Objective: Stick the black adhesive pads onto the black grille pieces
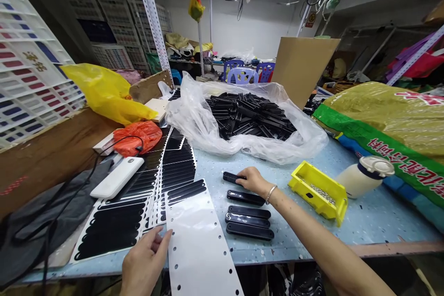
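My right hand (255,181) grips the end of a black plastic handle piece (230,176), whose upward side looks ribbed or hollowed. Below it, several smooth black handle pieces (249,219) lie roughly parallel on the blue table, small holes showing at their ends. My left hand (147,261) is at the near edge, fingers loosely curled, thumb apart from the index finger. Its thumb tip meets the left edge of a white backing sheet (197,240), and nothing shows between the fingers. Black rounded strips (187,190) remain at that sheet's far end.
Behind is a clear plastic bag (194,120) heaped with black pieces (249,113). A yellow bin (305,194) of small metal parts and a cream bottle (354,178) stand right. Leftward lie more strip sheets (114,224), a white power bank (118,178) and a cable.
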`<state>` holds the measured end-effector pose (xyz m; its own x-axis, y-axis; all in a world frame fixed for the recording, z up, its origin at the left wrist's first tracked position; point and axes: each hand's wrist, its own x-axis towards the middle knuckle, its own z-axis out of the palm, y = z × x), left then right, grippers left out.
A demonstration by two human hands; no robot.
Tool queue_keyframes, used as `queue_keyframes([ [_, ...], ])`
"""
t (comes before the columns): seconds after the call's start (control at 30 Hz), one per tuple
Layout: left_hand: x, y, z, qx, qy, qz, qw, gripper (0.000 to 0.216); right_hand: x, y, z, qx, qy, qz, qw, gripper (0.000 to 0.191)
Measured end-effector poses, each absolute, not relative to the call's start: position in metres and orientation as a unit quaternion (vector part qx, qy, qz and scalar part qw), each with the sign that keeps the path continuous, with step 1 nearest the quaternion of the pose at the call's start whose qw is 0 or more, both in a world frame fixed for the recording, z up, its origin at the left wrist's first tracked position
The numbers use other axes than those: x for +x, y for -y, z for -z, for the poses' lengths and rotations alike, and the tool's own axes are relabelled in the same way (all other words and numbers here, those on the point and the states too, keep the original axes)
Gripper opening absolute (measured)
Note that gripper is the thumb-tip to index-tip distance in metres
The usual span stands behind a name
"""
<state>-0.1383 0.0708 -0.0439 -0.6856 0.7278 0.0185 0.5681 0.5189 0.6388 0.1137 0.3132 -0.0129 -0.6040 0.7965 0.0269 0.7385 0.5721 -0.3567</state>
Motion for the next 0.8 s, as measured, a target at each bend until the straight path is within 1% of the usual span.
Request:
queue_keyframes([
  [0.1, -0.135, -0.080, 0.046, 0.371, -0.857, -0.324, 0.151, 0.043, 0.121, -0.307, 0.012, -0.417, 0.890, -0.171, 0.075, 0.014],
  [0.2, -0.132, -0.091, 0.044, 0.370, -0.849, -0.336, 0.169, 0.047, 0.133, -0.303, 0.012, -0.424, 0.886, -0.169, 0.081, 0.012],
  [0.27, -0.130, -0.096, 0.043, 0.364, -0.852, -0.335, 0.171, 0.050, 0.139, -0.299, 0.011, -0.443, 0.877, -0.159, 0.096, 0.022],
  [0.3, -0.129, -0.098, 0.043, 0.357, -0.855, -0.335, 0.172, 0.051, 0.141, -0.294, 0.010, -0.452, 0.872, -0.149, 0.118, 0.025],
  [0.37, -0.127, -0.102, 0.042, 0.332, -0.851, -0.360, 0.189, 0.053, 0.143, -0.277, 0.008, -0.451, 0.861, -0.122, 0.200, 0.024],
  [0.43, -0.124, -0.104, 0.042, 0.288, -0.816, -0.438, 0.244, 0.059, 0.142, -0.247, 0.006, -0.408, 0.854, -0.102, 0.307, 0.019],
  [0.47, -0.122, -0.105, 0.041, 0.258, -0.783, -0.489, 0.284, 0.063, 0.141, -0.228, 0.006, -0.370, 0.857, -0.106, 0.343, 0.020],
  [0.5, -0.120, -0.107, 0.040, 0.224, -0.744, -0.537, 0.328, 0.068, 0.140, -0.208, 0.006, -0.325, 0.870, -0.120, 0.351, 0.023],
  [0.53, -0.117, -0.108, 0.039, 0.189, -0.703, -0.576, 0.372, 0.072, 0.137, -0.187, 0.008, -0.287, 0.888, -0.146, 0.329, 0.026],
  [0.57, -0.115, -0.108, 0.037, 0.157, -0.663, -0.605, 0.412, 0.073, 0.134, -0.168, 0.010, -0.267, 0.900, -0.171, 0.298, 0.025],
  [0.6, -0.112, -0.109, 0.034, 0.130, -0.629, -0.623, 0.447, 0.073, 0.129, -0.151, 0.012, -0.270, 0.901, -0.184, 0.284, 0.017],
  [0.63, -0.110, -0.109, 0.031, 0.109, -0.601, -0.633, 0.476, 0.070, 0.124, -0.137, 0.015, -0.273, 0.902, -0.191, 0.275, 0.013],
  [0.7, -0.107, -0.108, 0.025, 0.088, -0.552, -0.645, 0.522, 0.063, 0.114, -0.119, 0.020, -0.283, 0.899, -0.197, 0.271, 0.022],
  [0.8, -0.105, -0.099, 0.018, 0.101, -0.496, -0.648, 0.569, 0.054, 0.101, -0.114, 0.025, -0.285, 0.886, -0.201, 0.305, 0.021],
])
